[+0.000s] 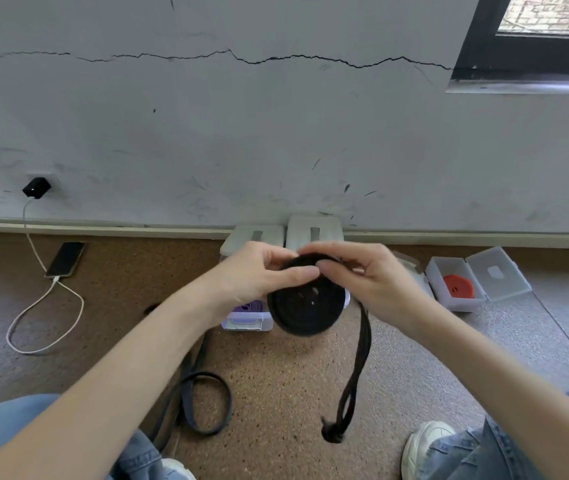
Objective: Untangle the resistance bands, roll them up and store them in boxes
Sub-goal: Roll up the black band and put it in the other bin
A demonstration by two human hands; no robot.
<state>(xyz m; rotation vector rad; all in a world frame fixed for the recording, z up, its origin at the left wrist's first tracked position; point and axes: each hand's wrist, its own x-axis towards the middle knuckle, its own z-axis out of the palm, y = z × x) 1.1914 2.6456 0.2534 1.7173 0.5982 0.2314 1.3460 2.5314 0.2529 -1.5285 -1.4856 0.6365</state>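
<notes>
Hands, L (pixel 259 271) & R (pixel 366 275), pinch black band roll (pixel 305 308) top, btwn them.

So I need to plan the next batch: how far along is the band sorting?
Roughly midway. Done: a rolled red band lies in the open box on the right, and a purple band in a box near the wall. In hand: the left hand and right hand are rolling the black band, its tail still hanging. Left: another dark band loose on the floor.
</notes>
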